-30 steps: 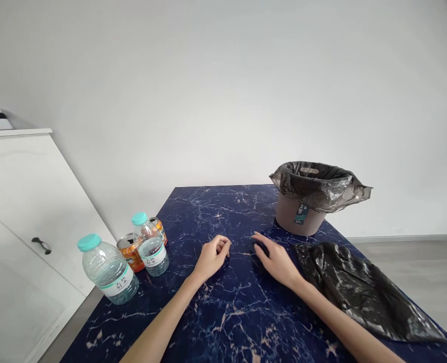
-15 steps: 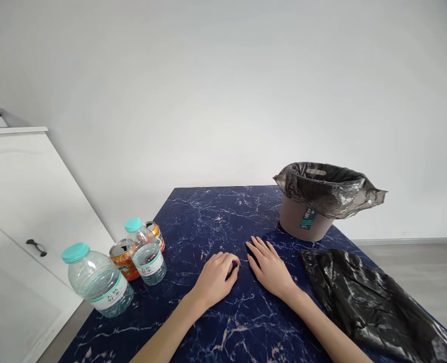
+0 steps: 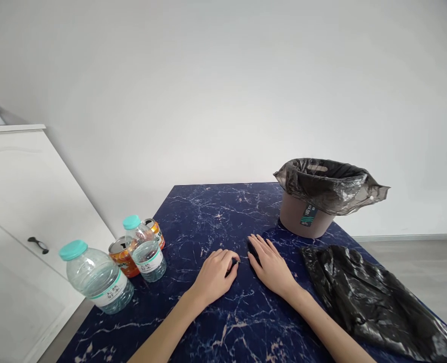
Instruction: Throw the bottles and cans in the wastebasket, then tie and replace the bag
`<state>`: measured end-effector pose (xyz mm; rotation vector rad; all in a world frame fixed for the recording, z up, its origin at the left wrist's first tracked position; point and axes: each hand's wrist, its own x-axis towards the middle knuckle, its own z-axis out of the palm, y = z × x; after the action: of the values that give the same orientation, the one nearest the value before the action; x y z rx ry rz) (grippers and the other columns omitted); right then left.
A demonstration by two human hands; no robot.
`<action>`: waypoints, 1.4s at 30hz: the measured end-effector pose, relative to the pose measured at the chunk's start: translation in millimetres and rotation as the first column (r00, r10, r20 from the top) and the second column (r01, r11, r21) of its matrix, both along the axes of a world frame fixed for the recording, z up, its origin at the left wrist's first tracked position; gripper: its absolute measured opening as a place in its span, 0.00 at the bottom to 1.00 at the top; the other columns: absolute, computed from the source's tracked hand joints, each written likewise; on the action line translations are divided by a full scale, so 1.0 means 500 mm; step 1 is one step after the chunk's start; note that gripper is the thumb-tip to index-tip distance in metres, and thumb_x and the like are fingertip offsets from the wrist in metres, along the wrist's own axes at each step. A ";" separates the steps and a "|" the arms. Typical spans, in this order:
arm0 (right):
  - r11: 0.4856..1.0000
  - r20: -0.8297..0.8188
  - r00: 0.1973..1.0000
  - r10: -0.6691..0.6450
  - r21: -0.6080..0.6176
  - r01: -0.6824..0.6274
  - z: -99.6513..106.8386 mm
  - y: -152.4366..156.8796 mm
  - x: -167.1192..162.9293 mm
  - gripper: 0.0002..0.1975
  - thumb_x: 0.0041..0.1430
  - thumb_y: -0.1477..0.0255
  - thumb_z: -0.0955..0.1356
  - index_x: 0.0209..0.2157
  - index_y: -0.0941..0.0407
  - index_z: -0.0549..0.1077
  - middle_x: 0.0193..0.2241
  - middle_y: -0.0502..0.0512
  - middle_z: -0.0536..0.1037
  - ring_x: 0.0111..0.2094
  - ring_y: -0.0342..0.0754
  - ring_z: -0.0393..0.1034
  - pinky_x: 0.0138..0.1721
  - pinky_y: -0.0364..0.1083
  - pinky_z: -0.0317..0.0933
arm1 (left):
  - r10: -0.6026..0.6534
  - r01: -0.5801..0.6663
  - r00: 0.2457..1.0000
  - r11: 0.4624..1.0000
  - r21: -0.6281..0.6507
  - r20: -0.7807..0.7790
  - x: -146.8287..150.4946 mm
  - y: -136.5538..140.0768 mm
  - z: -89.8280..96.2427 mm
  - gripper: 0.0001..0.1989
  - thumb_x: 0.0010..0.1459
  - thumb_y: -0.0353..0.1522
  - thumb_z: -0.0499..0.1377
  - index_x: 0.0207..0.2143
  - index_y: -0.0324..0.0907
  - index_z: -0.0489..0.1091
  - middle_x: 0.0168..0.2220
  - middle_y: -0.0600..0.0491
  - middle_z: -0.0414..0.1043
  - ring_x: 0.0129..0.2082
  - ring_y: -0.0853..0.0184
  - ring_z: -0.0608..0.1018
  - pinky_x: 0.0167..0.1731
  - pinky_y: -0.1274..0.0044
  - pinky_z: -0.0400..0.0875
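Observation:
My left hand [image 3: 216, 275] rests on the blue marbled table [image 3: 223, 206]. Its fingers are loosely curled, with a gap between thumb and forefinger and nothing seen in it. To its right, my right hand [image 3: 271, 267] lies palm down and flat, fingers stretched out, holding nothing. Left of my left hand stand a small water bottle [image 3: 144, 250] and a large water bottle [image 3: 97, 280], both with turquoise caps and part full. Two orange drink cans stand behind them, a nearer can [image 3: 123, 257] and a farther can [image 3: 155, 232], with their tops opened.
A brownish bin [image 3: 302, 217] lined with a black bag [image 3: 329, 186] stands at the table's back right. A crumpled black plastic bag [image 3: 371, 297] lies along the right edge. A white cabinet [image 3: 30, 201] is at the left, and a pale wall [image 3: 223, 91] rises behind.
The view has shifted very slightly, so the bottles and bin sit a little higher in the picture. Both hands stay resting on the table.

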<state>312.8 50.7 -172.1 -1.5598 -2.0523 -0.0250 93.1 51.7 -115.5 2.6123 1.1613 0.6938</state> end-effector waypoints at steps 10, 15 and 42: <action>1.000 0.045 0.999 0.005 0.011 -0.005 0.001 -0.001 0.002 0.26 0.77 0.64 0.56 0.67 0.58 0.69 0.70 0.59 0.66 0.72 0.56 0.57 0.72 0.61 0.53 | -0.006 0.005 1.000 1.000 0.023 0.009 0.000 0.001 -0.004 0.07 0.69 0.27 0.58 0.46 0.46 0.71 0.34 0.55 0.74 0.39 0.61 0.77 0.44 0.70 0.69; 1.000 0.044 0.999 0.005 0.014 -0.006 -0.001 0.000 0.003 0.26 0.77 0.64 0.57 0.67 0.59 0.69 0.70 0.60 0.66 0.72 0.56 0.58 0.72 0.61 0.53 | -0.004 0.004 1.000 1.000 0.027 0.010 -0.001 0.000 -0.004 0.06 0.69 0.27 0.58 0.46 0.46 0.71 0.34 0.54 0.75 0.39 0.61 0.77 0.43 0.70 0.70; 1.000 -0.001 1.000 0.002 0.024 -0.002 -0.004 -0.001 0.003 0.27 0.76 0.63 0.56 0.70 0.57 0.64 0.69 0.59 0.67 0.72 0.55 0.58 0.72 0.60 0.52 | -0.015 0.015 1.000 0.999 0.031 0.006 0.001 -0.002 0.004 0.07 0.68 0.27 0.57 0.45 0.46 0.71 0.33 0.54 0.74 0.37 0.61 0.77 0.41 0.70 0.71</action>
<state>314.3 50.1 -174.3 -1.5428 -2.0452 -0.0473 93.8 50.8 -113.6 2.6394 1.1369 0.7229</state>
